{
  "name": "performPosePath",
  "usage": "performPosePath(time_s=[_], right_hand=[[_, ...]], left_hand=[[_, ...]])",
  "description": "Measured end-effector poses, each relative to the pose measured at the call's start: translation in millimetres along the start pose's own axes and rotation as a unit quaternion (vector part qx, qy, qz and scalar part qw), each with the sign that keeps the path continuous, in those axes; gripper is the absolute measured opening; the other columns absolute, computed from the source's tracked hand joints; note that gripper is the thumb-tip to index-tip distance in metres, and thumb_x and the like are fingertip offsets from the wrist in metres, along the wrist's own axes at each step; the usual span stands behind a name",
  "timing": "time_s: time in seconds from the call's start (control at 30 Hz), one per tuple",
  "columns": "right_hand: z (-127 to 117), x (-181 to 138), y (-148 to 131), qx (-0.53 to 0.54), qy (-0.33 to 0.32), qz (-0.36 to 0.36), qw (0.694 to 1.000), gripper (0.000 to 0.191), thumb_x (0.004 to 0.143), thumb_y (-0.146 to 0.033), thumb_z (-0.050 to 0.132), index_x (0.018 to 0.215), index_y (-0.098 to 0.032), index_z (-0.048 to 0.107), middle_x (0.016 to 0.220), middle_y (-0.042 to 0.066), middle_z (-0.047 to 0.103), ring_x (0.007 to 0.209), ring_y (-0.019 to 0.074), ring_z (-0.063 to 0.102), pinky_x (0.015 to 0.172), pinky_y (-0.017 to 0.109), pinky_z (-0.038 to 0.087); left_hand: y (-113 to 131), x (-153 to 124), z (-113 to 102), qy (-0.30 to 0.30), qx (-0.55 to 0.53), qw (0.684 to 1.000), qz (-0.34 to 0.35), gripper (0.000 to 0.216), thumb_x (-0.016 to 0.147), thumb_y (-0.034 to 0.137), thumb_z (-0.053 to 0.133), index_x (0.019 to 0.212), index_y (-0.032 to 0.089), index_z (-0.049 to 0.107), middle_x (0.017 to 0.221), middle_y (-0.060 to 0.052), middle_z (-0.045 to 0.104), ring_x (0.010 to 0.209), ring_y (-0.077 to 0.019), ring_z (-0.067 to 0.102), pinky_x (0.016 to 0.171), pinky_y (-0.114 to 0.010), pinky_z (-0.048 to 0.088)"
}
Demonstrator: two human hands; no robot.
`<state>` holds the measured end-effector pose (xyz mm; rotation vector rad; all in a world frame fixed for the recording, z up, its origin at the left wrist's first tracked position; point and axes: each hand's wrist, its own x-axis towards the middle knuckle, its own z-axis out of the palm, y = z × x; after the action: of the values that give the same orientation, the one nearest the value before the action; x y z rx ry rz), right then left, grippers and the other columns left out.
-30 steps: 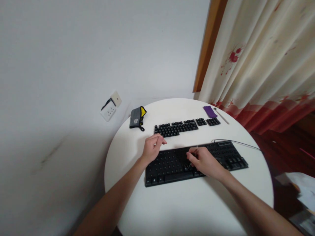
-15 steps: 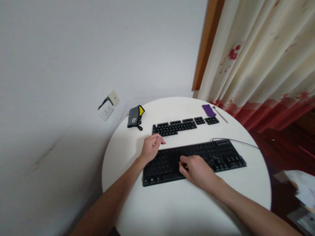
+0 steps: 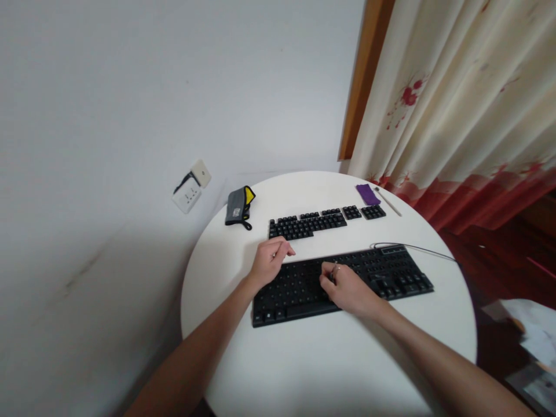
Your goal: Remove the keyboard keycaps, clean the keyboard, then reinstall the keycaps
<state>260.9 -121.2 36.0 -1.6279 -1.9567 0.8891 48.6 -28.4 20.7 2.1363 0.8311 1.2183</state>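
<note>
Right grip (image 3: 348, 289), as I watch it through the head view, is closed in a pinch around a thin metallic wire tool (image 3: 335, 268), whose lower end I cannot make out. Beneath it lies a long black rectangular plastic keyboard (image 3: 302, 289), reaching out to both sides of this grip. My left grip (image 3: 268, 260) is loosely curled at the keyboard's far left corner; whether it pinches anything, I cannot tell. From my end, the keyboard looks patchy: small posts (image 3: 290, 280) dot its left part, while a few caps (image 3: 269, 315) and the long space bar (image 3: 313, 310) line the near edge. By its far edge, toward the right, loops a thin black cable (image 3: 419, 249). Loose black square keycaps (image 3: 299, 229) lie beyond it in ordered rows on the round white surface (image 3: 330, 365).
</note>
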Motion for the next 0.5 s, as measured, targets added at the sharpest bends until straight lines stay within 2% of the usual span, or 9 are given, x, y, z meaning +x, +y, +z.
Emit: performPosePath(time_s=[0.23, 0.5], right_hand=[[0.9, 1.7, -0.7, -0.018, 0.001, 0.018, 1.000, 0.022, 0.093, -0.029, 0.045, 0.073, -0.021, 0.049, 0.065, 0.000, 0.058, 0.063, 0.0149, 0.055, 0.063, 0.025, 0.034], [1.6, 0.4, -1.6, -0.041, -0.005, 0.013, 0.999, 0.027, 0.099, -0.034, 0.037, 0.079, -0.022, 0.051, 0.068, 0.002, 0.060, 0.066, 0.0167, 0.058, 0.064, 0.026, 0.033]], left_hand=[[-0.7, -0.2, 0.8, -0.012, 0.004, 1.000, -0.003, 0.043, 0.100, 0.032, 0.044, 0.071, 0.016, 0.071, 0.070, -0.005, 0.066, 0.067, -0.0142, 0.062, 0.064, -0.026, 0.048], [-0.9, -0.2, 0.9, -0.022, 0.011, 1.000, -0.004, 0.042, 0.100, 0.032, 0.044, 0.073, 0.016, 0.071, 0.070, -0.005, 0.066, 0.067, -0.0147, 0.061, 0.063, -0.027, 0.048]])
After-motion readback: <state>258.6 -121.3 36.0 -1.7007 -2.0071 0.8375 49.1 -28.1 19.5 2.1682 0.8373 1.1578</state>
